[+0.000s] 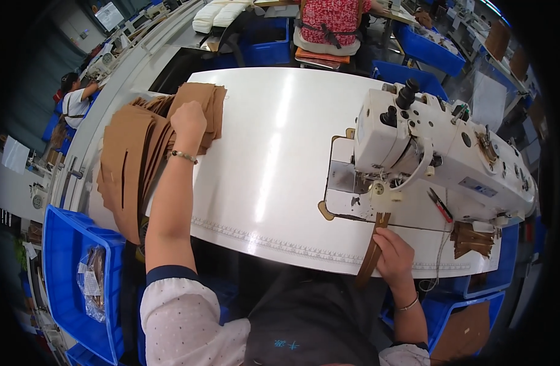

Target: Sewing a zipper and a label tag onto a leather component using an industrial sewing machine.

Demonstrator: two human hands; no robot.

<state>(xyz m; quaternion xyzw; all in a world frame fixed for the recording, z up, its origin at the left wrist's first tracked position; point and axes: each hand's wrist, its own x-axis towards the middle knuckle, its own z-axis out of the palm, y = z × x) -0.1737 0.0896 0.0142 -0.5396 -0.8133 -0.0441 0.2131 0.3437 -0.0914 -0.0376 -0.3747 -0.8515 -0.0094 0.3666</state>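
At the far left of the table my left hand (189, 124) is closed over a stack of brown fabric pieces (216, 110); its fingertips are hidden, so what they grip does not show. Beside it fans a larger pile of brown panels (124, 165), the front one with a long dark slit. My right hand (394, 255) pinches a brown zipper strip (369, 259) near the front edge. The strip's upper end lies just in front of the needle area of a white sewing machine (438, 152), and its lower end hangs over the table edge.
Red-handled thread snips (440, 205) and a bundle of brown strips (472, 241) lie right of the strip. A printed ruler (280, 245) runs along the white table's front. Blue bins (78, 219) flank me, one holding a plastic bag (92, 283). Other people sit farther off.
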